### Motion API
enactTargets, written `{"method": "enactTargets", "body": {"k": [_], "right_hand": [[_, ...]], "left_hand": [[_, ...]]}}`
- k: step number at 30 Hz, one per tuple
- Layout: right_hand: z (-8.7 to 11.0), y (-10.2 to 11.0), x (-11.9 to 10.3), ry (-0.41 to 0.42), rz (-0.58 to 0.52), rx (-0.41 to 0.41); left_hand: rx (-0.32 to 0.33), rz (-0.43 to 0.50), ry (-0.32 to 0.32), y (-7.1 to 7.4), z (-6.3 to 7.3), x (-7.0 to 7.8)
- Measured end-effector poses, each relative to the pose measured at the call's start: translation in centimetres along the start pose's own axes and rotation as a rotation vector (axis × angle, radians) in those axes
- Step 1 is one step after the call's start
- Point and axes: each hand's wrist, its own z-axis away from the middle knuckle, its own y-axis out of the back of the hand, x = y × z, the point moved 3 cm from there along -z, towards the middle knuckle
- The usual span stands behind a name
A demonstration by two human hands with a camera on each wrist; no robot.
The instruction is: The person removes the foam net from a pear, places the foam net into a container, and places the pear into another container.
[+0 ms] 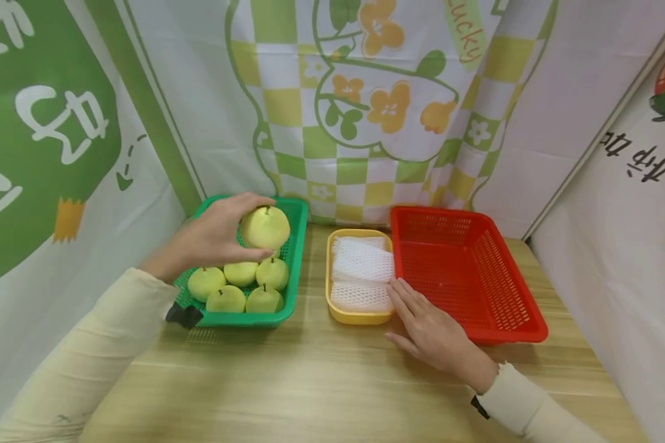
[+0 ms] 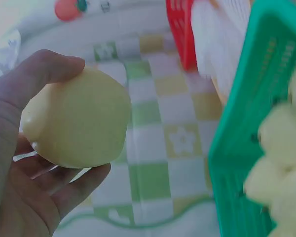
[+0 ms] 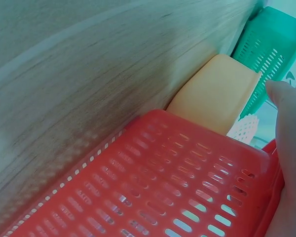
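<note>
My left hand (image 1: 213,232) grips a round yellow-green pear (image 1: 265,227) between thumb and fingers, above the green basket (image 1: 294,271). In the left wrist view that pear (image 2: 84,121) is clear of the basket, with the thumb on one side and fingers on the other. More pears (image 1: 226,299) lie in the green basket. My right hand (image 1: 429,329) has its fingers straight, with the tips at the edges of the yellow tray (image 1: 360,317) and the red basket (image 1: 512,337). White foam fruit nets (image 1: 361,267) lie stacked in the tray beside those fingertips.
The three containers stand in a row on a wooden table (image 1: 310,381). Behind them hangs a checked curtain (image 1: 366,166). Printed white walls close in both sides. Through the red basket's inside, only its own slotted walls and bottom show.
</note>
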Motion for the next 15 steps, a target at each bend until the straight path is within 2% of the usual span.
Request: {"method": "enactTargets", "body": {"k": [3,7,11,15], "right_hand": [[0.1,0.0,0.1,-0.005,0.007,-0.007],[0.2,0.0,0.2,-0.005,0.014,-0.006],[0.2,-0.1,0.2,0.008,0.021,0.004],[0.1,-0.4,0.1,0.022,0.038,0.023]], "left_hand": [[-0.006,-0.026,0.074,0.8,-1.9,-3.1],[-0.045,-0.063,0.199,0.5,-3.5,-7.3],[-0.116,-0.106,0.32,-0.6,-3.9,-11.0],[-0.197,-0.108,0.444,-2.1,-3.5,-14.0]]}}
